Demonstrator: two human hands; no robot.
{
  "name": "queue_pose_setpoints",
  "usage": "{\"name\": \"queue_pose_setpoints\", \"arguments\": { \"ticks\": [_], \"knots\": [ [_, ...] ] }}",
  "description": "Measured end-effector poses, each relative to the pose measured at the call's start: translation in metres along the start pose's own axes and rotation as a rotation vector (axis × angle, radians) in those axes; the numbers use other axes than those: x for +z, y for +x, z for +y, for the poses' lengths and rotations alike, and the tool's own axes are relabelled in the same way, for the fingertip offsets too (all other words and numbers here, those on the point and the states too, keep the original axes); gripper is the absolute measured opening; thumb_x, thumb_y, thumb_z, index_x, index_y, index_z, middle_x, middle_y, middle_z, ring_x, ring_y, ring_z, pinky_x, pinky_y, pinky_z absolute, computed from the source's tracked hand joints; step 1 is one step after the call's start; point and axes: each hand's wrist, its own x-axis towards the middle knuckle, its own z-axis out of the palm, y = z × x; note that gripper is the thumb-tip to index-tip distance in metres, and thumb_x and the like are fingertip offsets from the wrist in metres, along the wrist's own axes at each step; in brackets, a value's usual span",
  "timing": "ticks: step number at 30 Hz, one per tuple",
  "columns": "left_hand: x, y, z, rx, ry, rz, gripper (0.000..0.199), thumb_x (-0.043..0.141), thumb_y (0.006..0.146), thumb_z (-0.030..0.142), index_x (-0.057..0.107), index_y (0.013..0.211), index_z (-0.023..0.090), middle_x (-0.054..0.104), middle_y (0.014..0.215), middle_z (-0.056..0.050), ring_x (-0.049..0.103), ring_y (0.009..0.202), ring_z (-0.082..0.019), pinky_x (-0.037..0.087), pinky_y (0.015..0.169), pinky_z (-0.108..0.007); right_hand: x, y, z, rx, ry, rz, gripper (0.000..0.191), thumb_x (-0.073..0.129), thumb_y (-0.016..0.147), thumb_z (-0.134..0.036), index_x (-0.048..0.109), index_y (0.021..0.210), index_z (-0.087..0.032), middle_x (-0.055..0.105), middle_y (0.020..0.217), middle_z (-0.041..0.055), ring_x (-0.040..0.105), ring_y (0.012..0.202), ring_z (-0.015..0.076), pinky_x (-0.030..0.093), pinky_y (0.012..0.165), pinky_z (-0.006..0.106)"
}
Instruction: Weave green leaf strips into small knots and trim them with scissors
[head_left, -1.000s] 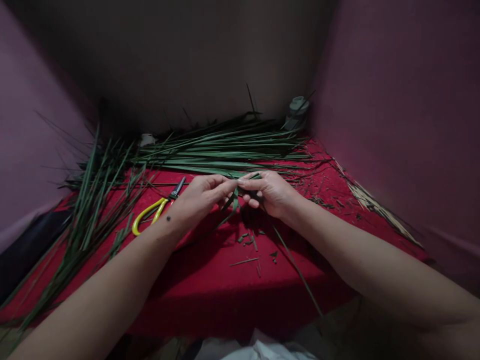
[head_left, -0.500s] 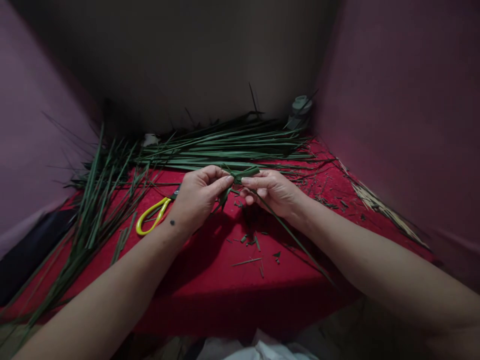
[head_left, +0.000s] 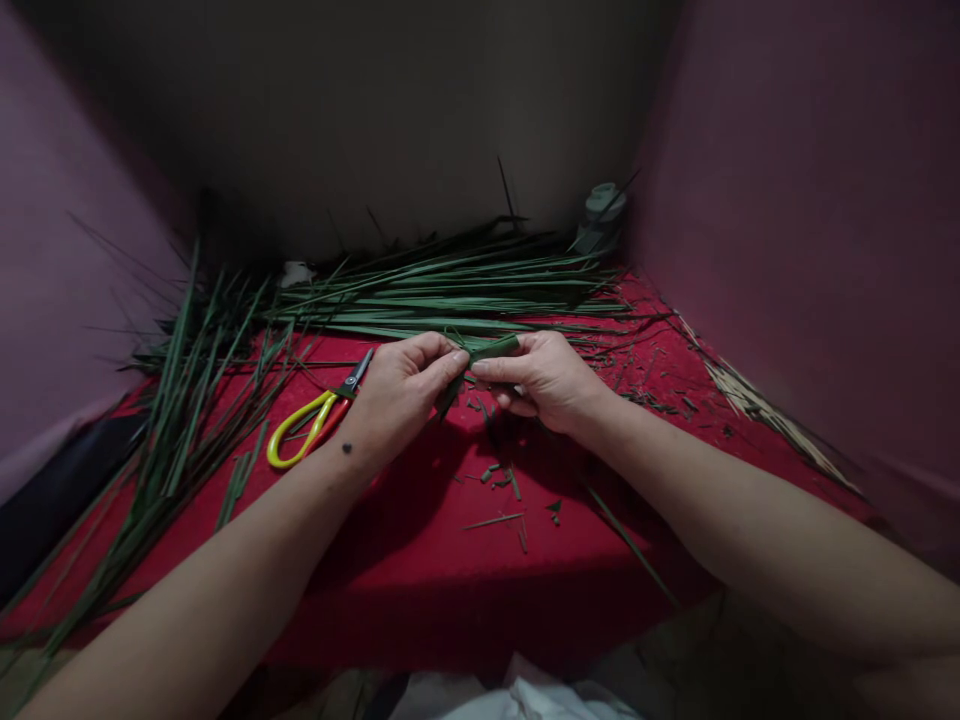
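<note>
Between my two hands, just above the red cloth (head_left: 420, 545), is a small folded piece of green palm leaf (head_left: 496, 348). My left hand (head_left: 401, 390) pinches its left side between thumb and forefinger. On the right side, my right hand (head_left: 551, 375) grips it with the thumb on top and the other fingers curled beneath. A long leaf strip (head_left: 634, 540) trails down toward the table's front edge under my right forearm. Scissors with yellow and red handles (head_left: 304, 425) lie beside my left wrist. The fingers partly cover the folds.
Long green leaf strips (head_left: 435, 290) lie along the back, and another heap (head_left: 176, 420) spreads over the left side. Small leaf scraps (head_left: 495, 478) dot the cloth. A pale container (head_left: 602, 215) stands at the back right. Thin pale sticks (head_left: 772, 425) lie along the right edge.
My right thumb has moved left, closer to the left fingertips, over the folded leaf. The trailing strip now hangs lower beneath my right hand. The scissors' blades show more.
</note>
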Motion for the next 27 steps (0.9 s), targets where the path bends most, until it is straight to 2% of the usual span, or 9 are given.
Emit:
{"name": "queue_pose_setpoints", "arguments": {
  "ticks": [5,9,15,20,25,27],
  "knots": [
    [-0.0027,0.0008,-0.0018,-0.006,-0.039,-0.034,0.016,0.056,0.08,0.026,0.056,0.068,0.015,0.052,0.057,0.003,0.043,0.051,-0.008,0.034,0.048,-0.021,-0.0003,-0.0023,0.0023,-0.083,-0.092,0.003,0.015,0.068,0.069,-0.025,0.06,0.068,-0.014,0.051,0.043,-0.0045,0.036,0.03,0.005,0.023,0.027,0.019],
    [-0.0049,0.0004,-0.0021,-0.022,-0.061,-0.032,0.009,0.061,0.075,0.023,0.058,0.077,0.014,0.053,0.061,0.003,0.044,0.052,-0.007,0.034,0.048,-0.02,0.0007,-0.0028,0.002,-0.095,-0.061,0.012,0.017,0.066,0.071,-0.026,0.057,0.062,-0.014,0.05,0.045,-0.0038,0.039,0.031,0.0052,0.023,0.027,0.018],
    [-0.0008,-0.0006,-0.0034,0.01,0.034,-0.053,0.016,0.056,0.077,0.024,0.053,0.064,0.015,0.051,0.055,0.003,0.043,0.049,-0.008,0.035,0.048,-0.022,0.0062,-0.0042,0.0013,-0.073,-0.02,0.084,0.019,0.068,0.067,-0.023,0.053,0.058,-0.015,0.051,0.047,-0.0044,0.042,0.033,0.0045,0.022,0.027,0.016],
    [0.0019,0.0004,-0.0058,0.01,0.085,-0.063,0.016,0.055,0.077,0.025,0.053,0.065,0.015,0.05,0.053,0.003,0.042,0.047,-0.008,0.033,0.047,-0.022,0.0058,-0.0023,0.0051,-0.018,-0.028,0.098,0.021,0.068,0.067,-0.024,0.052,0.056,-0.014,0.049,0.044,-0.0045,0.04,0.031,0.0038,0.021,0.027,0.016],
    [0.0018,0.0022,-0.0067,-0.054,0.046,-0.088,0.019,0.056,0.076,0.025,0.05,0.062,0.014,0.049,0.053,0.004,0.041,0.049,-0.007,0.033,0.047,-0.022,0.0011,0.0018,0.0061,-0.021,-0.012,0.041,0.013,0.069,0.065,-0.021,0.058,0.066,-0.013,0.052,0.046,-0.004,0.042,0.033,0.0056,0.023,0.027,0.016],
    [0.0016,0.0027,-0.0079,-0.088,-0.01,-0.109,0.019,0.056,0.075,0.026,0.05,0.062,0.015,0.047,0.052,0.004,0.039,0.047,-0.007,0.032,0.045,-0.021,-0.0009,0.0023,0.0057,-0.034,-0.02,0.032,0.017,0.071,0.062,-0.019,0.06,0.073,-0.013,0.055,0.046,-0.0038,0.044,0.034,0.0067,0.025,0.027,0.016]
  ]
}}
